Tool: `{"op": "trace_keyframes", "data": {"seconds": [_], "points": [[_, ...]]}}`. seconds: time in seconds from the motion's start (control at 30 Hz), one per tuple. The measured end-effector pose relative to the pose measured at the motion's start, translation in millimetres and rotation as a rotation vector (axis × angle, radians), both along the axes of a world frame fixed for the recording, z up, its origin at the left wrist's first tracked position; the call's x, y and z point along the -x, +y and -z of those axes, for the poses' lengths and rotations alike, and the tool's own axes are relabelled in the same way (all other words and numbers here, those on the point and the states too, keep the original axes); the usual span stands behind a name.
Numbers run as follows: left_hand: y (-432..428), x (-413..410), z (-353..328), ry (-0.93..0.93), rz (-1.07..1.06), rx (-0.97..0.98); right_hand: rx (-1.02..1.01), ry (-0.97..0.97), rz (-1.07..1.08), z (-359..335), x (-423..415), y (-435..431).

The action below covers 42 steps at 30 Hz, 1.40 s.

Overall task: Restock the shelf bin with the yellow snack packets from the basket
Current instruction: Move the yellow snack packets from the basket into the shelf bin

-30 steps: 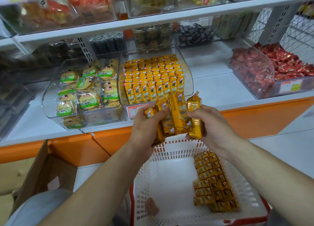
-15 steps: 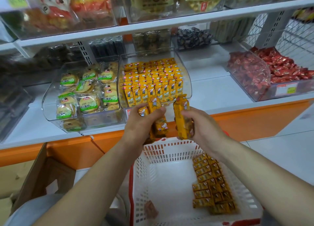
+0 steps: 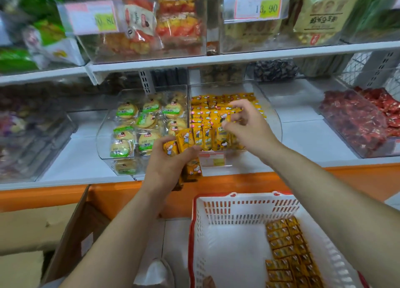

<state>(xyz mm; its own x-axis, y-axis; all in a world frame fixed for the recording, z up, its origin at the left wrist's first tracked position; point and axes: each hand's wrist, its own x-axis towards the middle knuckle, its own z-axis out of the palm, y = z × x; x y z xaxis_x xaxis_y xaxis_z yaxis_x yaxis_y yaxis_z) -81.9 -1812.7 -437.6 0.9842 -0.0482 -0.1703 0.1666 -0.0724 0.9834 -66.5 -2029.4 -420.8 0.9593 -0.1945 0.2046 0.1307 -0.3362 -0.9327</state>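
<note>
Left hand (image 3: 166,171) grips a bunch of yellow packets (image 3: 184,140) in front of the shelf bin (image 3: 275,119). Right hand (image 3: 249,127) pinches one packet (image 3: 226,114) over the bin's stocked rows. Spare packets (image 3: 287,248) lie in the basket (image 3: 238,210), right side.

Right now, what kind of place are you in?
Probably a snack shop: price tags hang on clear bins of wrapped snacks along white shelves, and a shopping basket sits below.
</note>
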Motion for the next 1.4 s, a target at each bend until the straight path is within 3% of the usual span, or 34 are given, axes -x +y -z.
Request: {"op": "trace_keyframes", "data": {"seconds": [0.4,0.67,0.8,0.9,1.0,1.3,1.4], "points": [[34,-8,-4,-0.045,-0.039,0.031,0.533,0.208,-0.002,54,-87,48],[24,-8,0,-0.001,-0.006,0.035,0.602,0.227,0.025,38,-62,48],[8,-5,2,0.056,0.024,0.088,0.369,0.042,-0.037,12,-5,36],[-14,6,2,0.112,0.084,0.099,0.074,0.112,-0.285,6,48,27],[-34,20,4,0.147,0.122,0.119,-0.103,0.178,-0.297,10,77,18],[-56,32,3,0.183,0.149,0.121,-0.371,0.324,-0.243,16,86,-10],[-57,32,4,0.16,0.169,0.135,-0.374,0.332,-0.272,14,87,-13]]}}
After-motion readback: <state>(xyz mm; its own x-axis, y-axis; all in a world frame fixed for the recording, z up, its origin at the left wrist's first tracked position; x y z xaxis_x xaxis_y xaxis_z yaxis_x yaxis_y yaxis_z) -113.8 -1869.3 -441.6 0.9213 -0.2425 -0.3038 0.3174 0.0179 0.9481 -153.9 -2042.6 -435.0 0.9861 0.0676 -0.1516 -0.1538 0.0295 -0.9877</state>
